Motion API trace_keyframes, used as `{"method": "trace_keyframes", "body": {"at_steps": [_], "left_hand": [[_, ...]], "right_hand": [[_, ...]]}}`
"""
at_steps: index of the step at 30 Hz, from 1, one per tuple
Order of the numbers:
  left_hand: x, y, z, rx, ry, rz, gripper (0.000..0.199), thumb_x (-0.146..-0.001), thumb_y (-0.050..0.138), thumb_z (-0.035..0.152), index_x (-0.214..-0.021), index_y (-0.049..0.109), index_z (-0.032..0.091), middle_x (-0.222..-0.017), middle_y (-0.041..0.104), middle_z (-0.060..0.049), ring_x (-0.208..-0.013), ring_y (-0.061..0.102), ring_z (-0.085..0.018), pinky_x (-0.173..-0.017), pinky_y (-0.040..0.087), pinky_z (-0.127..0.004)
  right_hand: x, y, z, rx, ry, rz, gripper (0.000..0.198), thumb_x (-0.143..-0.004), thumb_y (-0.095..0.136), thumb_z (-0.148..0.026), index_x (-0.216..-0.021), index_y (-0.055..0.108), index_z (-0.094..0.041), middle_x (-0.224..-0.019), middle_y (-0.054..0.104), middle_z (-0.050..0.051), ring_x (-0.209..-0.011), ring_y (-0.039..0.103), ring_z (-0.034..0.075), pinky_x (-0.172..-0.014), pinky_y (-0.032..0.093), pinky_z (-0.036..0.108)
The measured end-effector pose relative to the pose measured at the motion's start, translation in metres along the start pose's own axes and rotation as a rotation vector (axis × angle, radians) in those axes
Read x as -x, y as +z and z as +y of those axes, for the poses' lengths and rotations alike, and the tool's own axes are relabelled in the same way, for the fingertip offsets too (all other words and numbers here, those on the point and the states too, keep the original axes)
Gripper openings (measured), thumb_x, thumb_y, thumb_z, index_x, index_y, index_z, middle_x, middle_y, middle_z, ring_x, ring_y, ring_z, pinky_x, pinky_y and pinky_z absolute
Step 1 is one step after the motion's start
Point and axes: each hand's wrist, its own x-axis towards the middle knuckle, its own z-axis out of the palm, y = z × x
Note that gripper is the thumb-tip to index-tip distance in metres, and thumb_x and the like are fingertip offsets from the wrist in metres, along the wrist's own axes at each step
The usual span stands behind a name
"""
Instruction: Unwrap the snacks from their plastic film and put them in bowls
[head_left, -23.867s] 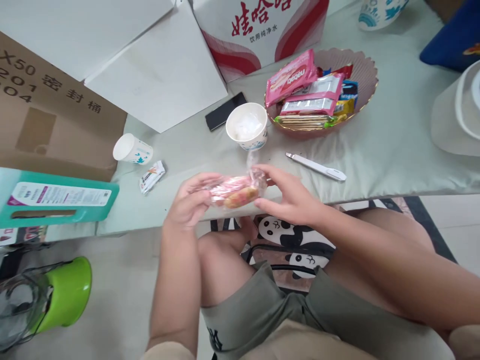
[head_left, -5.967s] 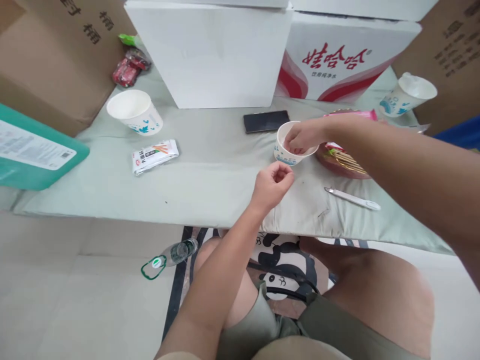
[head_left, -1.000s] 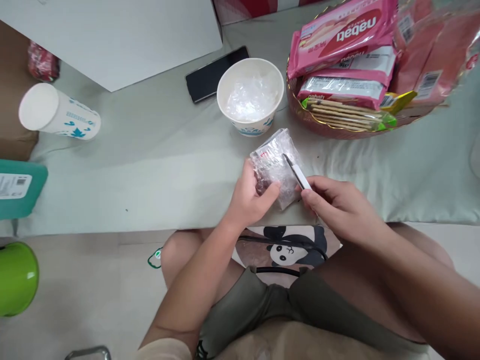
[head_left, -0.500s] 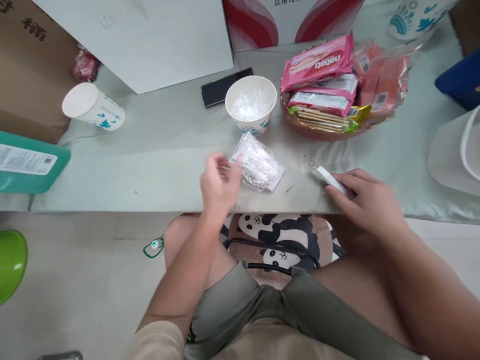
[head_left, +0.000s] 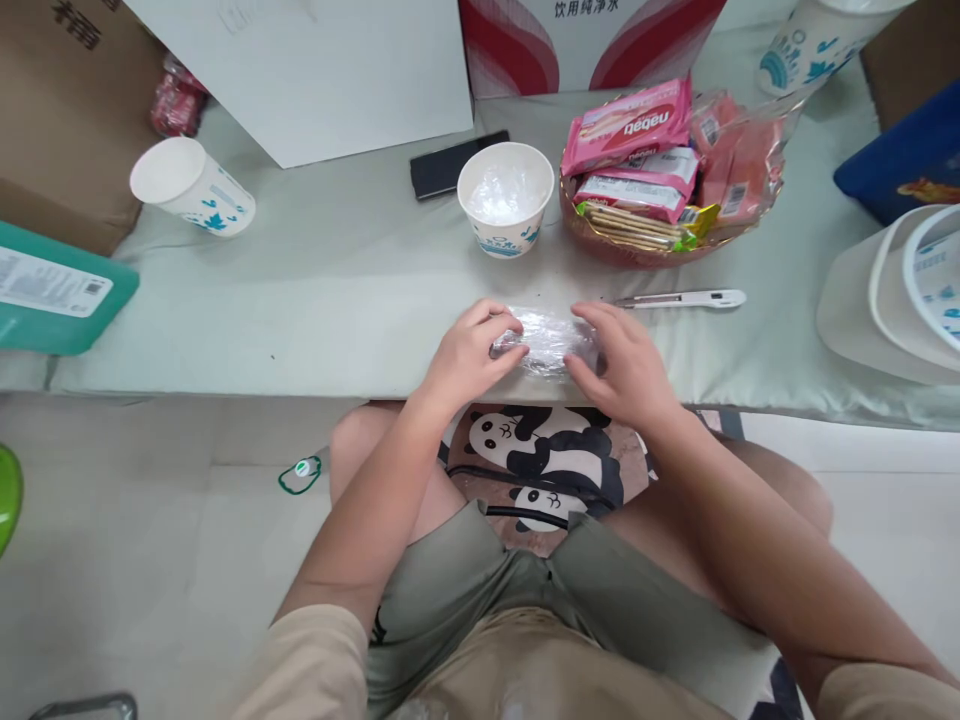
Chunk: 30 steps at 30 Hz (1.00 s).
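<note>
A small packet in clear plastic wrap [head_left: 546, 343] lies flat near the front edge of the cloth-covered table. My left hand [head_left: 474, 352] grips its left end, thumb in front and fingers behind. At the right end, my right hand [head_left: 621, 362] holds it the same way, covering that end. Just beyond my right hand rests a white utility knife [head_left: 705, 299], its tip end partly hidden by my fingers. Behind the packet stands a paper cup [head_left: 505, 238] with crumpled clear plastic [head_left: 501, 196] in it.
A bowl [head_left: 637, 252] heaped with wrapped snacks [head_left: 630, 125] stands at the back right. Beside the cup lies a dark phone [head_left: 439, 170]. Another paper cup [head_left: 214, 205] lies tipped at left, near a green container [head_left: 112, 295]. White bins [head_left: 855, 310] stand at far right.
My right hand has put down the utility knife behind the packet and moved left onto the packet's right end. My left hand has closed on the left end. The packet has turned to lie more level.
</note>
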Motion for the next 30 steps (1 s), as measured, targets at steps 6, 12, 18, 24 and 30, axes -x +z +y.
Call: {"method": "trace_keyframes", "body": {"at_steps": [6,12,18,24,30], "left_hand": [[0.004,0.004,-0.001,0.000,0.059,-0.015,0.013,-0.091,0.063,0.024,-0.103,0.067,0.021,-0.114,0.062,-0.006,-0.106,0.063,-0.019,-0.097,0.051,-0.034],[0.006,0.001,0.000,-0.104,0.114,-0.050,0.027,-0.085,0.072,0.029,-0.110,0.066,0.022,-0.125,0.062,-0.008,-0.118,0.058,-0.025,-0.105,0.049,-0.042],[0.005,-0.001,0.000,-0.128,0.100,-0.125,0.047,-0.077,0.082,0.040,-0.117,0.064,0.023,-0.130,0.059,-0.010,-0.121,0.056,-0.029,-0.105,0.050,-0.043],[-0.006,0.015,-0.001,-0.206,0.187,-0.044,0.047,-0.077,0.083,0.048,-0.116,0.067,0.026,-0.136,0.062,-0.011,-0.127,0.054,-0.033,-0.108,0.044,-0.051],[-0.013,0.015,-0.004,-0.039,0.301,-0.032,0.013,-0.096,0.061,0.028,-0.089,0.069,0.021,-0.109,0.074,-0.006,-0.108,0.067,-0.023,-0.099,0.052,-0.041]], "right_hand": [[-0.007,0.017,0.001,0.074,0.027,-0.008,0.040,-0.093,0.046,-0.022,-0.126,0.067,-0.019,-0.085,0.068,0.009,-0.082,0.061,0.026,-0.079,0.048,0.042],[-0.014,0.022,0.007,0.040,-0.016,0.061,0.018,-0.089,0.056,-0.024,-0.093,0.074,-0.021,-0.074,0.057,0.004,-0.073,0.056,0.021,-0.071,0.045,0.039],[-0.007,0.007,0.002,-0.134,0.009,0.250,0.012,-0.088,0.053,-0.020,-0.087,0.063,-0.024,-0.090,0.065,0.005,-0.087,0.063,0.023,-0.082,0.048,0.042],[0.004,-0.007,0.015,-0.768,0.328,0.288,0.010,-0.080,0.050,-0.017,-0.081,0.051,-0.026,-0.075,0.064,0.000,-0.088,0.069,0.024,-0.084,0.052,0.044],[0.008,-0.009,0.032,-0.740,0.359,0.219,0.006,-0.081,0.055,-0.029,-0.075,0.054,-0.027,-0.056,0.044,-0.002,-0.060,0.056,0.020,-0.059,0.043,0.035]]}}
